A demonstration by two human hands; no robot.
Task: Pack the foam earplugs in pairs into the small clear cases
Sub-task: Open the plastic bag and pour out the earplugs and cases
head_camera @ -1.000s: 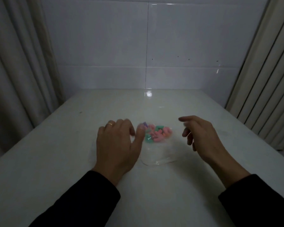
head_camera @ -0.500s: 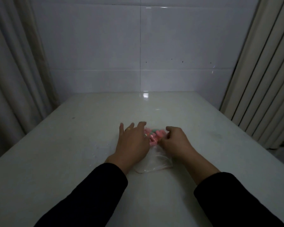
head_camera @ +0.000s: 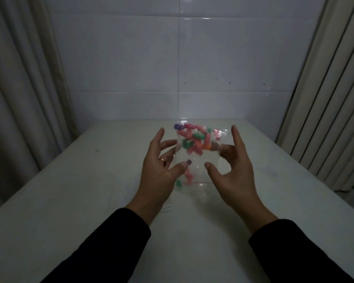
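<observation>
- White table (head_camera: 74, 201): bare surface, no clear cases in view.
- Clear plastic bag (head_camera: 194, 166): held up above the table's middle, between both hands.
- Left hand (head_camera: 159, 172): fingers spread, thumb and fingertips gripping the bag's left edge.
- Right hand (head_camera: 233, 170): curled fingers pinch the bag's right edge.
- Foam earplugs (head_camera: 194, 139): pink, green, purple, orange; all loose in the bag. Packing not begun; judged first step is opening it.

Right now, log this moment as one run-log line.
stage: bag lifted | left hand: holds clear bag edge | right hand: holds opposite edge | foam earplugs: inside bag | cases: unseen
</observation>
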